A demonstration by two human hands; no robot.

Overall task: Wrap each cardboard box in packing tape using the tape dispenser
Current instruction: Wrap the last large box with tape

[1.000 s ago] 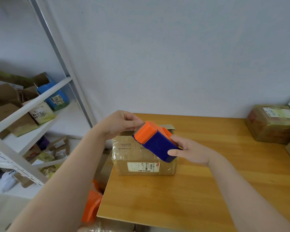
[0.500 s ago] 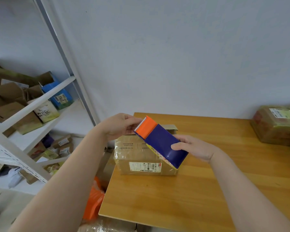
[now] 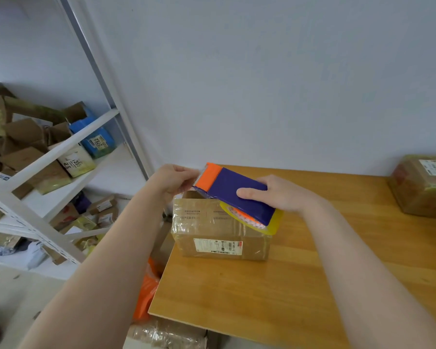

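**Head view, left to right; positions are given relative to the cardboard box.**

Far left of the cardboard box (image 3: pixel 212 230) stands a white metal shelf rack (image 3: pixel 61 152). It holds loose brown cartons and a blue package (image 3: pixel 96 139).

Below and left of the box, beyond the table edge, is an orange object (image 3: pixel 146 295), too blurred to identify. A film-wrapped parcel (image 3: pixel 166 336) lies lower, at the bottom edge of the view.

The left hand (image 3: pixel 171 181) is above the box's rear left corner. Its fingers are curled and drawn together against the orange toothed end of the tape dispenser (image 3: pixel 234 195). It cannot be told whether they pinch anything.

The box rests on the wooden table (image 3: pixel 262 285), near the table's left edge. Its white shipping label (image 3: pixel 218 246) faces the viewer, and glossy clear film covers its left portion.

The dispenser is held over the box's top. It tilts, with the orange end high at the box's rear left and the blue body sloping down toward the front right. A yellow tape roll (image 3: pixel 275 222) protrudes from under the blue body, past the box's right upper edge.

The right hand (image 3: pixel 277 195), above the box's right side, grips the dispenser. Its fingers are wrapped over the blue face and the thumb is hidden.

Far right of the box, well apart from it, a second film-wrapped box (image 3: pixel 423 187) sits on the table against the pale wall (image 3: pixel 262 84).
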